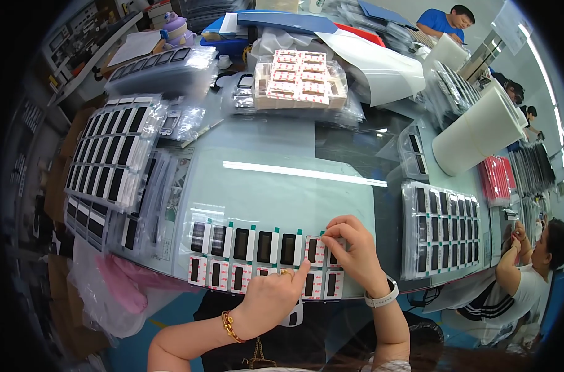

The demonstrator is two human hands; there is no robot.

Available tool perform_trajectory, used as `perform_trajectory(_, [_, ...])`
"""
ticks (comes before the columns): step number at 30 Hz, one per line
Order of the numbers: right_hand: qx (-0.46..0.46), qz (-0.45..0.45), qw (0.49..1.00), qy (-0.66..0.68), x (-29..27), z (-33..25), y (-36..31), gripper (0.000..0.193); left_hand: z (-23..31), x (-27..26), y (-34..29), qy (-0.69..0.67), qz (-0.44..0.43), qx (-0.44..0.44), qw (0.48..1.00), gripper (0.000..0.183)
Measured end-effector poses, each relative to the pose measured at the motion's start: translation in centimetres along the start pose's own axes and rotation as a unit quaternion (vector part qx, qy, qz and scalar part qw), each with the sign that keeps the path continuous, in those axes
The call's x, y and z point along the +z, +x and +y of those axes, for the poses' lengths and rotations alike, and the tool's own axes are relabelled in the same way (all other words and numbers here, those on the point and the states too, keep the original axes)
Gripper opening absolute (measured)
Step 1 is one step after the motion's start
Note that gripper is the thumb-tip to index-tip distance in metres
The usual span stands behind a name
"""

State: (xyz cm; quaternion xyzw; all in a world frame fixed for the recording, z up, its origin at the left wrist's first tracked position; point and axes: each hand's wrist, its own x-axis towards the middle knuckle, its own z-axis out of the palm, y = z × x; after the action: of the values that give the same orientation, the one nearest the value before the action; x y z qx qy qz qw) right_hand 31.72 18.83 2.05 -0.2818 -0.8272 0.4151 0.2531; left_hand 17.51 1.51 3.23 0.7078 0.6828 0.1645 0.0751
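Note:
Two rows of small dark display panels lie on the table's near edge. Panels in the far row (pixel 264 247) have white strips and green tabs; the near row (pixel 218 274) carries white adhesive frames with red print. One such adhesive frame (pixel 313 251) lies over a panel toward the right end of the far row. My left hand (pixel 273 296) reaches across the near row, index finger stretched out and its tip touching that frame's lower edge, other fingers curled. With thumb and finger pinched, my right hand (pixel 356 253) grips the frame's upper right corner. My hands partly cover panels beneath them.
Trays of panels stand stacked at left (pixel 111 149) and right (pixel 442 229). A pile of red-printed adhesive frames (pixel 300 77) sits at the back, near a large white roll (pixel 478 133). A pink bag (pixel 130 282) hangs at the left edge. Other people work at right.

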Motion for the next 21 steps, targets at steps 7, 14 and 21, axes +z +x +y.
perform_trajectory(7, [-0.028,0.004,0.999,-0.038,0.3,0.2,0.0,0.008,0.3,-0.1,0.0,0.002,0.002,-0.006,1.0,0.046])
perform_trajectory(14, [-0.138,0.036,0.945,-0.293,0.5,-1.4,-0.2,0.019,0.4,-0.2,0.1,0.005,0.001,-0.009,1.0,0.045])
perform_trajectory(21, [-0.121,0.039,0.935,-0.332,-0.2,-1.3,-1.1,0.046,0.1,0.0,0.0,-0.018,0.027,-0.017,0.999,0.04])
